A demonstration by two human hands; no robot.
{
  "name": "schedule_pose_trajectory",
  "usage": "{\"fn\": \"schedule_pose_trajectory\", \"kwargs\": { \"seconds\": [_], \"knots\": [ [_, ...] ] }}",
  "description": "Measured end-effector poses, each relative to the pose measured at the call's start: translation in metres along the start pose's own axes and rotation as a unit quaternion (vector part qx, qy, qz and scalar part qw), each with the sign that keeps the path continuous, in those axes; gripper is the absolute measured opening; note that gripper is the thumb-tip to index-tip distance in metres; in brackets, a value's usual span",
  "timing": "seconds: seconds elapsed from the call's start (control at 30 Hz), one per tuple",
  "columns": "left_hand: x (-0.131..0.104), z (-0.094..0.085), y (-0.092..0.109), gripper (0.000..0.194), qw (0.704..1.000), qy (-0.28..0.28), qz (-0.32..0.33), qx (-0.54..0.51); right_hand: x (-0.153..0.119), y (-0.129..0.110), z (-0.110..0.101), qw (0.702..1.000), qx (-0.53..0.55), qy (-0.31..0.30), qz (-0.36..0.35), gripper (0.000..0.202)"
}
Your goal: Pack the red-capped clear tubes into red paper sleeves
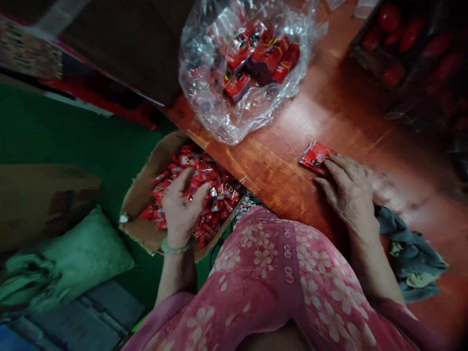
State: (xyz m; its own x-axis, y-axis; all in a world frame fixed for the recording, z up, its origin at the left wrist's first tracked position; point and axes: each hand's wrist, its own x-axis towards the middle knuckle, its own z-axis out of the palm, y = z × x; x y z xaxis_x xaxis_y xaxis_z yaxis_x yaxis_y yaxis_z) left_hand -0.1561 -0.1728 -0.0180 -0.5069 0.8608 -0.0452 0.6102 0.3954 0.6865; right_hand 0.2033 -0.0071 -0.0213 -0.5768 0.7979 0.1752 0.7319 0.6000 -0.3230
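My left hand (182, 209), with a pale green bracelet at the wrist, hovers over a cardboard box (141, 190). Its thumb and fingers are apart, and nothing shows between them. A heap of small red wrapped packets (215, 195) fills the box below the hand. On the reddish-brown table (285, 180), my right hand (349, 187) lies with fingers stretched out. Its fingertips touch the right edge of a small stack of red printed packets or cards (315, 156), while the thumb is held apart.
A clear plastic bag (234, 126) holding banded bundles of red packets (270, 53) sits at the table's far side. A dark cloth (413, 253) lies right of my forearm. Containers with red rounded items (389, 19) stand upper right. A pale green sack (91, 243) rests at left.
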Motion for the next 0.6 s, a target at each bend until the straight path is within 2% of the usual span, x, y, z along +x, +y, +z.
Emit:
{"fn": "schedule_pose_trajectory", "kwargs": {
  "seconds": [0.03, 0.1, 0.17, 0.23, 0.3, 0.37, 0.47, 0.6],
  "knots": [
    [0.006, 0.016, 0.022, 0.047, 1.000, -0.013, 0.015, -0.023, 0.000, 0.001, 0.002, 1.000, -0.011, -0.002, 0.003, 0.037],
    [0.020, 0.050, 0.068, 0.031, 0.988, -0.049, 0.144, -0.039, 0.002, 0.000, 0.005, 1.000, -0.022, 0.003, 0.009, 0.032],
    [0.035, 0.085, 0.106, 0.031, 0.952, -0.084, 0.289, -0.065, 0.003, -0.001, 0.007, 1.000, -0.017, 0.012, 0.011, 0.028],
    [0.048, 0.115, 0.132, 0.035, 0.907, -0.127, 0.396, -0.068, 0.004, -0.002, 0.007, 1.000, 0.004, 0.009, 0.011, 0.027],
    [0.057, 0.138, 0.144, 0.039, 0.873, -0.166, 0.457, -0.039, 0.005, -0.003, 0.006, 0.999, 0.037, -0.002, 0.017, 0.028],
    [0.064, 0.152, 0.148, 0.039, 0.849, -0.189, 0.493, -0.002, 0.006, -0.002, 0.005, 0.996, 0.079, -0.006, 0.032, 0.028],
    [0.070, 0.159, 0.146, 0.040, 0.821, -0.195, 0.536, 0.037, 0.007, 0.000, 0.003, 0.988, 0.149, 0.013, 0.047, 0.025],
    [0.074, 0.157, 0.145, 0.038, 0.803, -0.153, 0.573, 0.061, 0.011, -0.002, 0.002, 0.981, 0.184, 0.023, 0.063, 0.019]
  ]
}}
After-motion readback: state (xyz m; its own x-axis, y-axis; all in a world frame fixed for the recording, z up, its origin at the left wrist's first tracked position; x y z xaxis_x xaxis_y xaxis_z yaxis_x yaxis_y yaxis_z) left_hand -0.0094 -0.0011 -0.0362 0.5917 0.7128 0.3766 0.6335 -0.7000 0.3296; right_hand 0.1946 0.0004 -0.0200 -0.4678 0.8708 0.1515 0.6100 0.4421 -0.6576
